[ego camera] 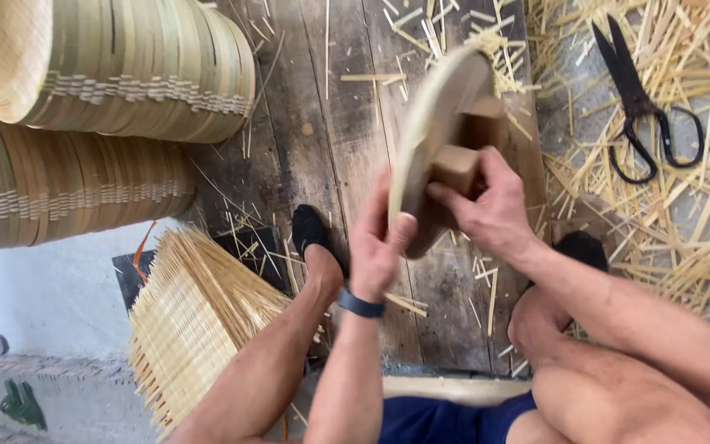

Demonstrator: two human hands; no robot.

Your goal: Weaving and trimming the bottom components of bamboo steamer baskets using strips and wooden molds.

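Fingers [388, 226] of the left hand [375, 247] clamp the lower rim of a round woven tray [433, 123], held on edge above the floor [330, 140]. The right hand [491, 205] grips a wooden block [456, 168] against its inner face (apparently a shaping or trimming step). Next calls for a steady hold while turning the rim. Scissors [643, 107] lie among straw scraps near the floor's upper right; stacked baskets [125, 66] fill the upper left.

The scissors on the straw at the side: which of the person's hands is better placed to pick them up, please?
Probably the right hand: the black scissors lie on its side, whereas the left hand is farther away, gripping the woven disc. The right would first need to release the wooden block.
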